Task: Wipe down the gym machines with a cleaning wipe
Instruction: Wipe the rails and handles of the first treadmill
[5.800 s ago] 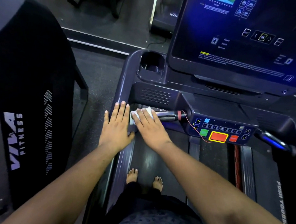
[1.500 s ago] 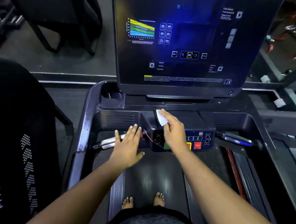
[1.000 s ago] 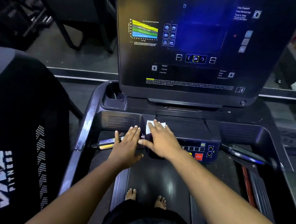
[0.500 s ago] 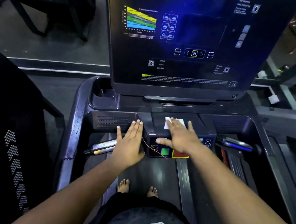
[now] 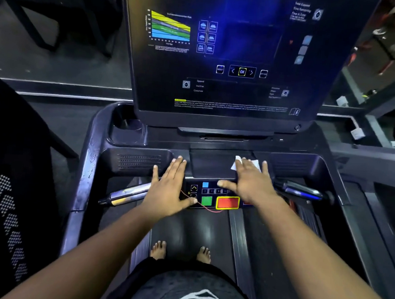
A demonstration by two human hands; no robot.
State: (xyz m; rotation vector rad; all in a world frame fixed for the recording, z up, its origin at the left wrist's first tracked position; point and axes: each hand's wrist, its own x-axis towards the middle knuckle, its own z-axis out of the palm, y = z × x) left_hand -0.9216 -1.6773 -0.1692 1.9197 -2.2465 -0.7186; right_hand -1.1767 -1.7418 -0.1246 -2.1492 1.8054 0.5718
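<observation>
The treadmill (image 5: 91, 166) fills the view, its tall dark display screen (image 5: 232, 59) rising over a moulded console with a cup holder (image 5: 127, 124) at the left corner and a button panel (image 5: 214, 196) carrying green and red keys low in the middle. A silver grip bar (image 5: 126, 193) juts out on the left of the panel, a blue-lit one (image 5: 302, 191) on the right. The left hand (image 5: 168, 189) lies flat with fingers straight and together on the console edge just left of the panel, holding nothing. The right hand (image 5: 250, 182) is spread, fingers straight and apart, pressing the cleaning wipe (image 5: 254, 163) against the flat shelf above the buttons; only its white corners show past the fingertips. The wipe looks thin, limp and light, so it would likely bunch or slip out if dragged by one edge; a broad flat palm over its middle, as here, probably controls it best, and pinching a folded corner would serve for the narrow grip bars.
</observation>
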